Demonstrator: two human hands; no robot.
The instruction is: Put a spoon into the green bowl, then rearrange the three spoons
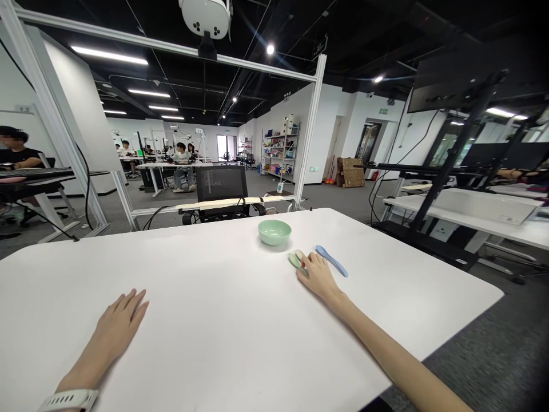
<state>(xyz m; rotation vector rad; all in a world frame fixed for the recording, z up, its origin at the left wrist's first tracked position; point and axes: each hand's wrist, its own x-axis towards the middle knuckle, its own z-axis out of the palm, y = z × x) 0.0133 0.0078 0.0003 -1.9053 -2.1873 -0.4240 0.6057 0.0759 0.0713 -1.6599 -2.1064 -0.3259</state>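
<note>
On the white table, my right hand [319, 276] is over two spoons with its fingers curled. Its thumb and index finger close around the handle of a green spoon [294, 260], whose bowl points away to the left. Right beside it, a cream spoon [299, 253] shows only its bowl; my fingers hide the rest. A blue spoon [332, 261] lies just right of my hand, apart from it. Beyond the spoons stands a light green bowl [274, 233], upright. My left hand [118, 323] rests flat at the left, fingers stretched out, holding nothing.
The white table [206, 309] has its far edge near a metal frame [309, 131] and a black office chair [222, 183]. A side desk [472, 217] with a black stand is at the right. Several people sit at desks in the background.
</note>
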